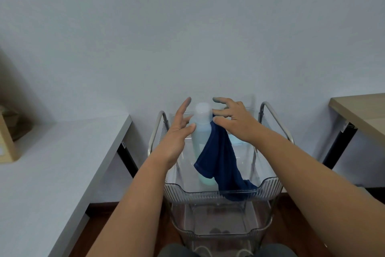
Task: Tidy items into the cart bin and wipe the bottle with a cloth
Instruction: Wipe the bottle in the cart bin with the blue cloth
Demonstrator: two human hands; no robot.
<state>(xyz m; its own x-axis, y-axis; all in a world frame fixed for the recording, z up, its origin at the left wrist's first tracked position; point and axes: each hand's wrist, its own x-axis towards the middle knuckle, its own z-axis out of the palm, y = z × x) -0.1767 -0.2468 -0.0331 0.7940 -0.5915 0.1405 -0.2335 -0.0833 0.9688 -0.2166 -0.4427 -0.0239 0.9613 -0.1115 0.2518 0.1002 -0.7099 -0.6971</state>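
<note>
A tall pale-blue bottle point(199, 133) with a frosted cap stands upright in the clear top bin point(270, 183) of the cart. My left hand point(177, 138) is on its left side with fingers spread, and the thumb touches the bottle just under the cap. From the right, my right hand point(235, 121) reaches the bottle's neck with its fingers apart. A dark blue cloth point(216, 158) hangs from under its thumb and palm. The cloth drapes against the bottle's right side and trails over the bin's front rim.
The cart has metal side handles point(270, 110) and a lower clear bin point(218, 233). It stands against a plain wall. A white table point(62, 163) with a wooden box point(6, 140) is to the left. A wooden-topped table point(362, 115) is to the right.
</note>
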